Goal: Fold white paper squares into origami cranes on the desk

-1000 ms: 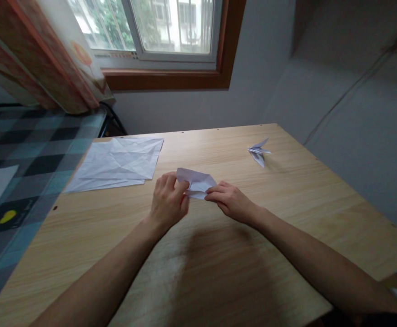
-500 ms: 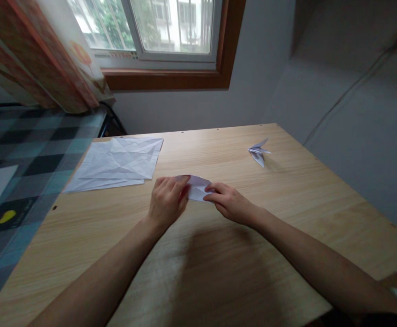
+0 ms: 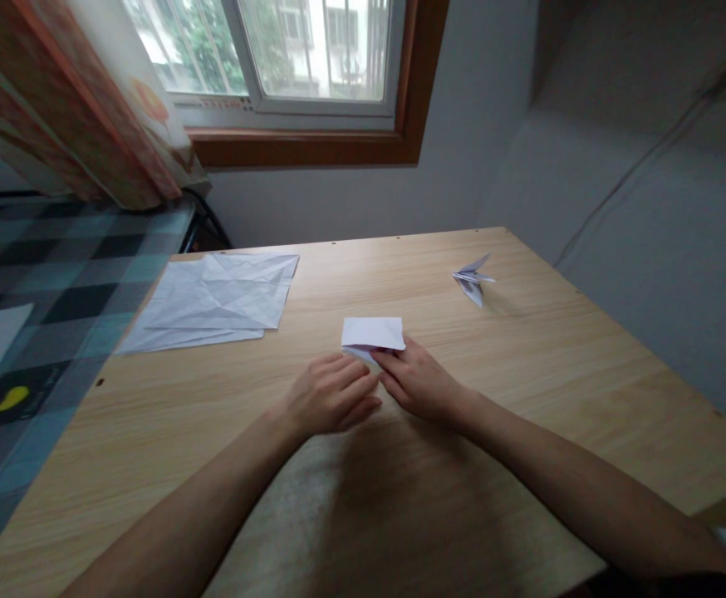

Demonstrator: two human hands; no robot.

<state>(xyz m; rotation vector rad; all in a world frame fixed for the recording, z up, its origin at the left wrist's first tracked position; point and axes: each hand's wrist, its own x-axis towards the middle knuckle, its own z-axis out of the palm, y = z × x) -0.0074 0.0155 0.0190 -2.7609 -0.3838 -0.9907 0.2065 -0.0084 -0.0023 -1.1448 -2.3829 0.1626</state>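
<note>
A small folded white paper (image 3: pixel 372 334) lies flat on the wooden table (image 3: pixel 525 390), just beyond my fingers. My left hand (image 3: pixel 331 402) rests palm down on the table, its fingers stretched out toward the paper's near corner. My right hand (image 3: pixel 419 384) lies beside it, fingertips pressing the paper's near edge. The two hands touch each other at the fingertips.
A stack of creased white sheets (image 3: pixel 213 301) lies at the table's left rear. A finished folded paper figure (image 3: pixel 473 279) sits at the right rear. Left of the table is a bed with a checked cover (image 3: pixel 39 299); a window and curtain stand behind.
The paper was held up and bent between both hands; now it lies flat on the table. Both hands have slid back toward me and flattened.
</note>
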